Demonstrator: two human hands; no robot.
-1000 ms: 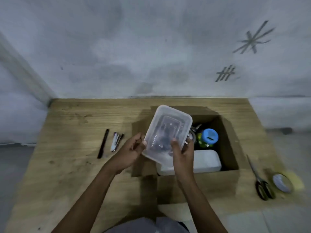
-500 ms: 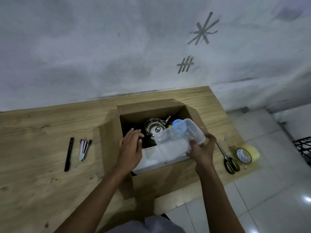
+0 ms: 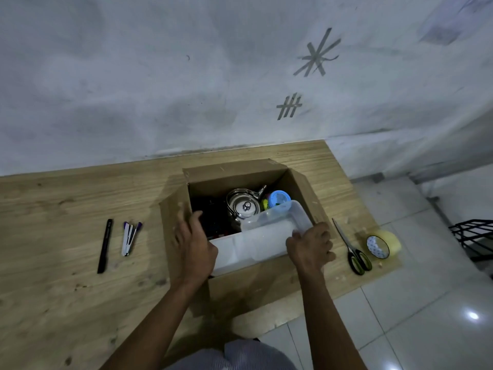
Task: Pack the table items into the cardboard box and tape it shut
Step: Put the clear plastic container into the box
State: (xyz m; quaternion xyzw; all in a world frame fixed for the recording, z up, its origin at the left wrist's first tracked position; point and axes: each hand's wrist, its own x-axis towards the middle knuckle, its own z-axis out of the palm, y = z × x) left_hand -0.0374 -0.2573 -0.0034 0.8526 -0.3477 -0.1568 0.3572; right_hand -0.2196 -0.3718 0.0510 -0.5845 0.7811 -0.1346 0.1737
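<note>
Packing half done: right hand (image 3: 309, 247) grips tub (image 3: 277, 222) in box (image 3: 253, 284) (kettle (image 3: 244, 206) already inside), left hand (image 3: 192, 247) slack-fingered at its 9 o'clock wall; pen (image 3: 105, 245), stapler (image 3: 130, 237) at 9, scissors (image 3: 352, 249), tape (image 3: 384, 244) at 3 remain.

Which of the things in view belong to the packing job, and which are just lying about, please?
Job: brown cardboard box, clear plastic container, black pen, white stapler, black-handled scissors, yellow tape roll.
Lying about: black wire basket, grey tape marks on wall.

Both forearms bare, reaching forward; left hand (image 3: 193, 247) fingers loosely extended, blurred; right hand (image 3: 310, 245) fingers curled, gripping.
</note>
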